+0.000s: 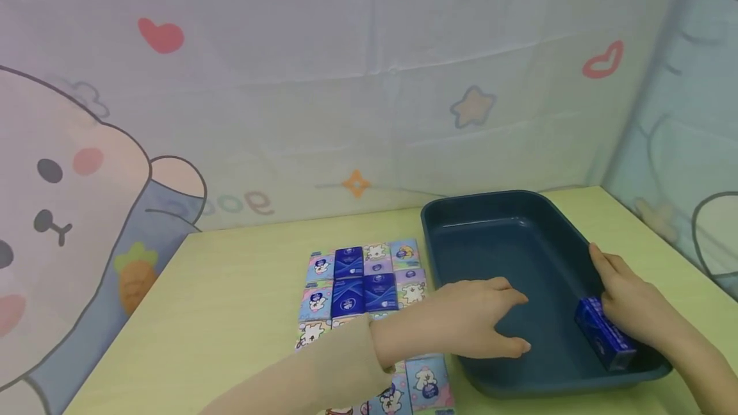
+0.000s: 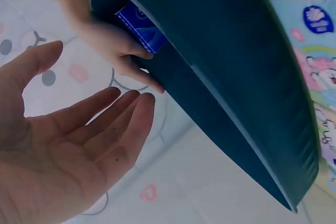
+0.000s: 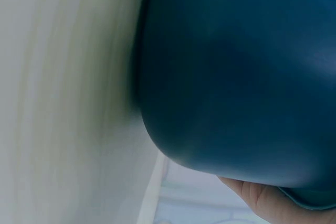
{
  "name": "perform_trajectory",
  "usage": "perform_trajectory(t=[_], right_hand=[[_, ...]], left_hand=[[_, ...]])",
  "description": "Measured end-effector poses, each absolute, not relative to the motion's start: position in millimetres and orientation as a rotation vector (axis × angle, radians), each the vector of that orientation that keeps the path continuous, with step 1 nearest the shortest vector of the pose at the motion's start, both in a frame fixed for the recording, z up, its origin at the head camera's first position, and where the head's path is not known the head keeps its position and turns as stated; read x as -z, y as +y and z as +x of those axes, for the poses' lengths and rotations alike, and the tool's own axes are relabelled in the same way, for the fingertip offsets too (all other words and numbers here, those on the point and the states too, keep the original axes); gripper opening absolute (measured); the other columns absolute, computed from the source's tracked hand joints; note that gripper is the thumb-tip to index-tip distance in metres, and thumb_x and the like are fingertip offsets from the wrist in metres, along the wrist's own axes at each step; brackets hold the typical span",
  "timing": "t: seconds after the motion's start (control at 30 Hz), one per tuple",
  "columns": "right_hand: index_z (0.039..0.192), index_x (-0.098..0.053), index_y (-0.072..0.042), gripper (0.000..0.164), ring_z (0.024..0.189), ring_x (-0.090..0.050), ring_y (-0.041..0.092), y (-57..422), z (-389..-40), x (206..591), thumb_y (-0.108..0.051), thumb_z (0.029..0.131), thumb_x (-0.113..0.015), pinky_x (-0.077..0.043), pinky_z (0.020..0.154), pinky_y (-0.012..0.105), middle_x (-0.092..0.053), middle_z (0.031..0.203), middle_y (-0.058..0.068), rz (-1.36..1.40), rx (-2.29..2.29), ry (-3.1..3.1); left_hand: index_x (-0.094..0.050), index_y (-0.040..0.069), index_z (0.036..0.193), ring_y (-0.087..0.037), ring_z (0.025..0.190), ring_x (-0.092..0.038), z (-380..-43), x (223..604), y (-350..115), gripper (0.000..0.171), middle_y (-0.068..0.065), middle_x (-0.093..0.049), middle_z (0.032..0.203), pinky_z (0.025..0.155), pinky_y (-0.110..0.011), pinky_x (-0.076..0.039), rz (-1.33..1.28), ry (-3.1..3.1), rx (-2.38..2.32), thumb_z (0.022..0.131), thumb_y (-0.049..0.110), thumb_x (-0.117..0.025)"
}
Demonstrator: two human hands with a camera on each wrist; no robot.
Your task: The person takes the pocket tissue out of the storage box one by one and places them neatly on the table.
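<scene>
A dark blue-green rectangular tray (image 1: 496,255) takes up the right part of the table. My left hand (image 1: 467,319) hovers over its near left part, thumb and fingers spread apart with nothing between them. In the left wrist view this left hand (image 2: 89,145) shows its palm. My right hand (image 1: 634,303) grips the tray's right rim near the front corner, its thumb beside a blue tissue pack (image 1: 604,335). That pack stands on edge inside the tray, along the right wall. The tray's outer wall (image 3: 231,87) fills most of the right wrist view and hides much of the hand.
Left of the tray, small tissue packs lie in close rows, some blue (image 1: 348,296), others with cartoon prints (image 1: 426,380). My left forearm crosses over them. A printed cloth (image 1: 323,82) hangs behind the pale yellow table (image 1: 230,287).
</scene>
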State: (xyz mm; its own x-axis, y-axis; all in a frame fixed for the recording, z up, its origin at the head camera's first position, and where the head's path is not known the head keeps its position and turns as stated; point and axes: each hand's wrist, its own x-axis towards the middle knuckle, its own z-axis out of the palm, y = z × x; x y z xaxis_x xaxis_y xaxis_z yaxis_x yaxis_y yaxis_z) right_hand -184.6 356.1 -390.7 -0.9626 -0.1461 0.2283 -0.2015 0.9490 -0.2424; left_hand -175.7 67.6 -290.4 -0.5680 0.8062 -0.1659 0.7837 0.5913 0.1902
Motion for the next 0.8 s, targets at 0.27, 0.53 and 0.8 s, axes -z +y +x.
perform_trajectory(t=[0.27, 0.53, 0.8], right_hand=[[0.141, -0.022, 0.022, 0.069, 0.084, -0.058, 0.045, 360, -183, 393, 0.01, 0.077, -0.046, -0.045, 0.051, 0.039, -0.039, 0.125, 0.043, 0.273, -0.405, -2.866], [0.142, -0.02, 0.021, 0.068, 0.074, -0.058, 0.036, 362, -182, 395, 0.01, 0.079, -0.044, -0.036, 0.047, 0.029, -0.038, 0.126, 0.043, 0.264, -0.413, -2.893], [0.141, -0.021, 0.021, 0.067, 0.073, -0.057, 0.035, 362, -180, 394, 0.011, 0.079, -0.044, -0.032, 0.046, 0.027, -0.038, 0.125, 0.043, 0.275, -0.399, -2.876]], left_hand=[[-0.045, 0.036, 0.141, 0.001, 0.122, -0.052, -187, 291, 118, 0.055, 0.02, -0.046, 0.141, 0.091, -0.018, -0.05, 1.284, 2.552, -0.001, 0.09, 0.056, -0.055], [-0.048, 0.037, 0.137, 0.006, 0.114, -0.055, -198, 304, 155, 0.053, 0.025, -0.052, 0.135, 0.086, -0.014, -0.048, 1.189, 2.497, -0.048, 0.089, 0.054, -0.059], [-0.059, 0.034, 0.098, 0.003, 0.074, -0.053, -192, 300, 177, 0.023, 0.022, -0.057, 0.092, 0.062, -0.017, -0.044, 1.146, 2.512, 0.083, 0.089, 0.055, -0.058]])
